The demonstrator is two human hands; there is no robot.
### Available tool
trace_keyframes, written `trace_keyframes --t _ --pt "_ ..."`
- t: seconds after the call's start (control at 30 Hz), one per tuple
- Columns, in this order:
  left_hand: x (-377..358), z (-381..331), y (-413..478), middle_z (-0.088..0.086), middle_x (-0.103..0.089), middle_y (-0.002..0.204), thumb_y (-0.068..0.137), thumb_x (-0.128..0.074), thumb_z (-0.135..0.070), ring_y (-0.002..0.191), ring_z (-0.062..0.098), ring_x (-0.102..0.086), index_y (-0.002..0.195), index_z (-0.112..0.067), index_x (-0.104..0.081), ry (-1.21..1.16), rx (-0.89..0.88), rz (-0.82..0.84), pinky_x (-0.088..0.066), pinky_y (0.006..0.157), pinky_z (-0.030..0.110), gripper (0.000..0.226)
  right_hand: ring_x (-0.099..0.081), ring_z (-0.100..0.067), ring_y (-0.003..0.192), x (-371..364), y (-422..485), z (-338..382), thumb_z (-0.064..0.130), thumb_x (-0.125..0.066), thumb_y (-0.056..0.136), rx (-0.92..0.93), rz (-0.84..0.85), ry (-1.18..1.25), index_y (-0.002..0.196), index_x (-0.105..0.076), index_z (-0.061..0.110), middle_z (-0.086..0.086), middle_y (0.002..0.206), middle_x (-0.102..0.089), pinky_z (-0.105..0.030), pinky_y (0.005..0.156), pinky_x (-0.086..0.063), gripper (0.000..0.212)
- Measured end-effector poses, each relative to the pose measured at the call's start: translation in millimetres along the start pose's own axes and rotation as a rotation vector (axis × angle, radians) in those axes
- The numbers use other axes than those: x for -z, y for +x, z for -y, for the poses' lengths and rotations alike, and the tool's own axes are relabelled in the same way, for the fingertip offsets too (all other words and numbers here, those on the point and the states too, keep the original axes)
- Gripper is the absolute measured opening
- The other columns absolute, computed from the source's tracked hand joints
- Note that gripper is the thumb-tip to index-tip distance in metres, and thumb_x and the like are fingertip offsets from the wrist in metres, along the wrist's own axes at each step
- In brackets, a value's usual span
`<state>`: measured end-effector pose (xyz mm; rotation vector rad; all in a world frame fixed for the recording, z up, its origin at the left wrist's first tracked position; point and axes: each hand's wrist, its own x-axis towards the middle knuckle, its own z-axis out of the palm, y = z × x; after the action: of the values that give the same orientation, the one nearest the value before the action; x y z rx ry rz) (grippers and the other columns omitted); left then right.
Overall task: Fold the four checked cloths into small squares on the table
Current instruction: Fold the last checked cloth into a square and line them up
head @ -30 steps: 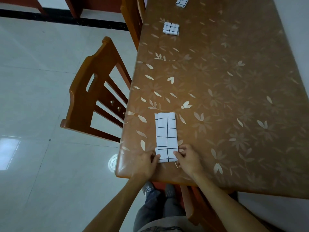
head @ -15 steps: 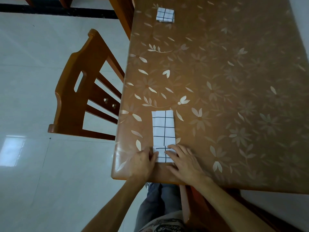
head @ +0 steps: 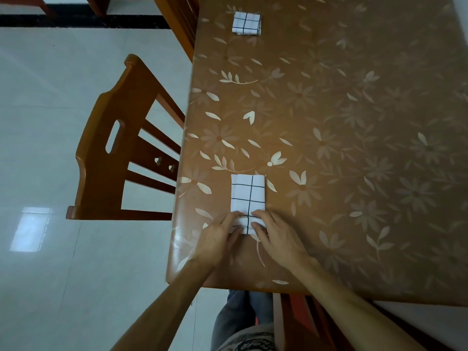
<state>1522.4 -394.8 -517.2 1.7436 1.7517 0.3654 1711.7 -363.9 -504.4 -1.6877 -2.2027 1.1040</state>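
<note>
**A:** Both hands had crept toward 12 o'clock since the earlier frame, and the near end of the checked cloth had rolled further over itself, hadn't it?

**B:** Yes. The left hand pinched the turned-up end at its left corner, fingers on top and thumb at the near edge. The right hand gripped the right corner the same way, and the two sets of fingertips almost met in the middle.

**A:** Where did the cloth lie?

**B:** It lay flat on the table as a narrow strip, close to the near left corner, and ran from the hands toward 12 o'clock.

**A:** And further out?

**B:** A folded square sat well apart at 12 o'clock. A wooden chair stood at 9 o'clock, on the glossy pale floor.
</note>
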Motion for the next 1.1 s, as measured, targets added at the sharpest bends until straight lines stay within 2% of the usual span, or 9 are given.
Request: trace_keyframes --t 0.1,0.2,0.4,0.5,0.6,0.73,0.9,1.03,1.1 --pt "5 -7 18 0.000 -0.059 0.135 0.099 -0.057 -0.032 0.110 0.022 -0.063 0.136 -0.028 -0.048 -0.091 0.087 -0.010 -0.056 0.091 0.036 0.038 -0.051 -0.014 0.119 3 10 0 0.037 -0.051 0.099 -0.018 -0.077 -0.026 0.136 -0.047 0.023 0.003 0.135 -0.049 -0.025 0.090 -0.049 0.040" --pt "4 -7 31 0.000 -0.056 0.134 0.098 -0.059 -0.031 0.100 0.024 -0.065 0.136 -0.024 -0.048 -0.042 0.054 -0.036 -0.058 0.080 0.036 0.041 -0.044 -0.019 0.123 -1 11 -10 0.033 -0.064 0.092 0.152 -0.124 -0.227 0.131 -0.054 0.021 0.000 0.136 -0.048 -0.033 0.099 -0.045 0.042" --pt "-5 -3 40 0.008 -0.055 0.120 0.084 -0.077 -0.029 0.087 0.028 -0.065 0.116 -0.018 -0.057 0.197 -0.039 -0.181 -0.057 0.050 0.037 0.040 -0.047 -0.023 0.125 -6 11 -19 0.035 -0.073 0.082 0.256 -0.130 -0.423 0.125 -0.061 0.014 -0.004 0.131 -0.057 -0.038 0.093 -0.047 0.049" --pt "-9 3 36 0.012 -0.061 0.116 0.087 -0.074 -0.034 0.102 0.031 -0.060 0.108 -0.013 -0.064 0.301 -0.277 -0.233 -0.058 0.070 0.042 0.031 -0.045 -0.022 0.124 -5 12 -22 0.037 -0.072 0.083 0.263 -0.112 -0.424 0.126 -0.061 0.013 -0.004 0.131 -0.055 -0.037 0.092 -0.048 0.050" --pt "-6 15 29 0.012 -0.060 0.130 0.093 -0.059 -0.055 0.121 0.032 -0.053 0.124 -0.013 -0.063 0.341 -0.399 -0.089 -0.048 0.099 0.044 0.052 -0.046 -0.021 0.122 -2 16 -23 0.038 -0.069 0.085 0.245 -0.070 -0.380 0.131 -0.055 0.015 -0.002 0.131 -0.053 -0.036 0.098 -0.047 0.053" --pt "3 26 35 0.009 -0.059 0.134 0.095 -0.050 -0.047 0.124 0.029 -0.052 0.130 -0.015 -0.059 0.405 -0.436 -0.027 -0.050 0.100 0.047 0.048 -0.048 -0.018 0.116 9 23 -18 0.039 -0.062 0.091 0.213 -0.042 -0.289 0.132 -0.054 0.016 0.002 0.127 -0.057 -0.034 0.095 -0.049 0.047" --pt "24 1 67 0.010 -0.069 0.111 0.098 -0.058 -0.032 0.092 0.030 -0.067 0.130 -0.013 -0.056 0.185 -0.233 -0.071 -0.059 0.067 0.040 0.037 -0.057 -0.019 0.112 25 46 -7 0.037 -0.047 0.100 -0.017 -0.113 0.001 0.136 -0.046 0.019 0.000 0.131 -0.058 -0.034 0.088 -0.049 0.040" --pt "25 -7 101 0.006 -0.067 0.117 0.098 -0.053 -0.045 0.089 0.031 -0.068 0.139 -0.025 -0.041 0.101 0.004 -0.020 -0.056 0.066 0.039 0.047 -0.056 -0.019 0.108 24 74 -8 0.036 -0.051 0.099 -0.127 -0.187 0.013 0.138 -0.041 0.021 0.001 0.132 -0.046 -0.032 0.074 -0.051 0.043" --pt "21 -11 109 0.007 -0.067 0.114 0.097 -0.054 -0.048 0.089 0.031 -0.067 0.138 -0.025 -0.041 0.107 0.077 -0.039 -0.051 0.064 0.036 0.049 -0.053 -0.019 0.113 20 81 -10 0.030 -0.059 0.095 -0.118 -0.260 -0.043 0.136 -0.045 0.018 -0.001 0.131 -0.044 -0.032 0.080 -0.052 0.045"
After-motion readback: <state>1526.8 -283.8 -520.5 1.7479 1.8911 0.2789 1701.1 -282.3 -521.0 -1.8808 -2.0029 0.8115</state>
